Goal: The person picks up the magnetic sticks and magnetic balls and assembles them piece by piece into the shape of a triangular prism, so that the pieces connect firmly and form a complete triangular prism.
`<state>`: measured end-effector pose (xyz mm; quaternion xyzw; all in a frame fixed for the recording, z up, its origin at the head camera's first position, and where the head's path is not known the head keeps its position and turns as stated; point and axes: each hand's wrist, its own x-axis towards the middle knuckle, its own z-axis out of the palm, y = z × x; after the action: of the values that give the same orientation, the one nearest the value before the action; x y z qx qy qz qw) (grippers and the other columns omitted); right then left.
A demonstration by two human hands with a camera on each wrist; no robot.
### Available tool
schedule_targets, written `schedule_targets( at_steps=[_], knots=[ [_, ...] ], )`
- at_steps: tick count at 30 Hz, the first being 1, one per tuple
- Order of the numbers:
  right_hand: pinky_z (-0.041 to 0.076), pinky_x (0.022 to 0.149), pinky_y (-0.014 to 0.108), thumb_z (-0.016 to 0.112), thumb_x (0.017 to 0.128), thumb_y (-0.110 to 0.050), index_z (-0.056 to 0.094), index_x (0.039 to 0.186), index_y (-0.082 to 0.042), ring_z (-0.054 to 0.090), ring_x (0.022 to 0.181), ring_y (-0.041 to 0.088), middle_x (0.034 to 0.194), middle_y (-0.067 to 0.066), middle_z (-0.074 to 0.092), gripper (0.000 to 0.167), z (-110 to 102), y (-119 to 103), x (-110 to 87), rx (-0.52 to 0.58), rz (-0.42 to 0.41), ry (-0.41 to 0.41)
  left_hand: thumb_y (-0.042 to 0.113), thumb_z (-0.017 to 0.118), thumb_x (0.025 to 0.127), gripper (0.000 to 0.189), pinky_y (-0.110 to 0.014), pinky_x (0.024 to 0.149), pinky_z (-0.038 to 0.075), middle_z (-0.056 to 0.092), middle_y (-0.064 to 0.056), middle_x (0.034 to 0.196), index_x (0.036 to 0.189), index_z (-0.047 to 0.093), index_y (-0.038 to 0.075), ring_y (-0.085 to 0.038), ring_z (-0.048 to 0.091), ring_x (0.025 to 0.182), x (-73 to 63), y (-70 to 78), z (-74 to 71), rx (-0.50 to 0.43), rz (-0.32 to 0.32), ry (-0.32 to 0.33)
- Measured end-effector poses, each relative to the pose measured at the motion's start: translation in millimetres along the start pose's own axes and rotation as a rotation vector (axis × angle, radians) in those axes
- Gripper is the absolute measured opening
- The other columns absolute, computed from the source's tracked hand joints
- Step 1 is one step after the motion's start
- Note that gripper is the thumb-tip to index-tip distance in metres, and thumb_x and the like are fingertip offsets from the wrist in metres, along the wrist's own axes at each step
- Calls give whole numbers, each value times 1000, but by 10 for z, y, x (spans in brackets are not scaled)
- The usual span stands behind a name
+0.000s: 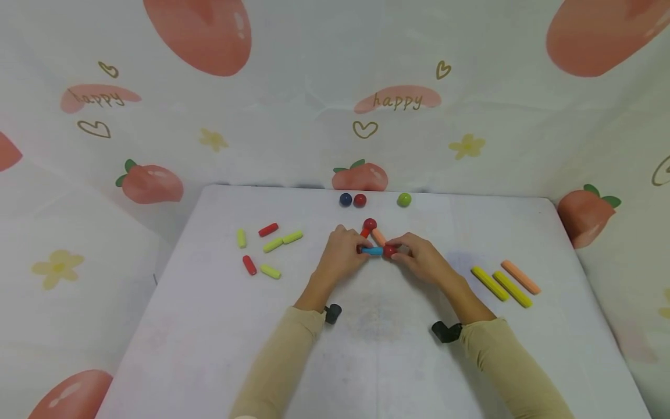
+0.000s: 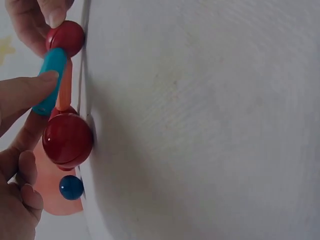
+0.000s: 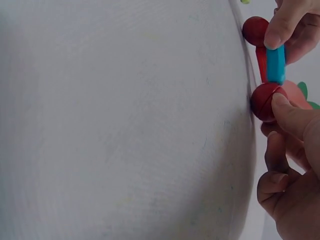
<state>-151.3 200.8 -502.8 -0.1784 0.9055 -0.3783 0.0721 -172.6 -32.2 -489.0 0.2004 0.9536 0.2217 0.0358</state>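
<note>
My left hand (image 1: 340,251) pinches a short light-blue stick (image 1: 373,251) between thumb and fingers. With its thumb and a finger, my right hand (image 1: 421,257) grips a red ball (image 1: 389,251), and one end of the blue stick meets that ball. Beside the stick's other end, a second red ball (image 2: 67,140) shows in the left wrist view. A third red ball (image 1: 370,224) sits farther back, with a red stick (image 1: 365,232) and an orange stick (image 1: 379,237) running forward from it, so the pieces form a triangle. Left fingers partly hide its left corner in the head view.
At the table's back edge stand a dark blue ball (image 1: 345,199), a red ball (image 1: 360,200) and a green ball (image 1: 404,199). Short yellow-green sticks (image 1: 273,244) and red sticks (image 1: 249,265) lie left. Longer yellow sticks (image 1: 489,283) and an orange one (image 1: 520,276) lie right.
</note>
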Motion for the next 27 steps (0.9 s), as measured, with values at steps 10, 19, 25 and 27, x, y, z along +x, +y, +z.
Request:
schedule_targets(
  at_steps=[10,19,25,27],
  knots=[
    [50,78,26,71,96,-15,68,130,-17,58,92,16,119,5,69,34,4,-17,15,-14,7,-9,32,83,85,34,-32,83,44,69,3,105,118,76,25,-18,48,95,-58,-71,-23,-13,-50,15],
    [55,99,48,69,97,-15,66,133,-16,61,113,26,127,8,67,36,8,-94,15,-54,85,-36,26,81,88,43,-33,82,49,69,1,105,129,70,20,-20,51,99,-189,-166,-55,-127,-229,-64],
    [52,104,51,69,97,-15,67,132,-16,62,116,28,124,9,68,35,49,-182,41,-144,129,-45,27,80,89,42,-33,83,49,69,2,104,129,71,20,-18,50,100,-221,-202,-44,-161,-250,-76],
    [53,103,49,70,96,-15,67,132,-16,63,115,27,122,8,69,36,63,-216,45,-185,131,-43,27,80,89,44,-33,84,50,70,2,106,131,70,21,-18,50,100,-231,-206,-42,-171,-251,-73]
  ],
)
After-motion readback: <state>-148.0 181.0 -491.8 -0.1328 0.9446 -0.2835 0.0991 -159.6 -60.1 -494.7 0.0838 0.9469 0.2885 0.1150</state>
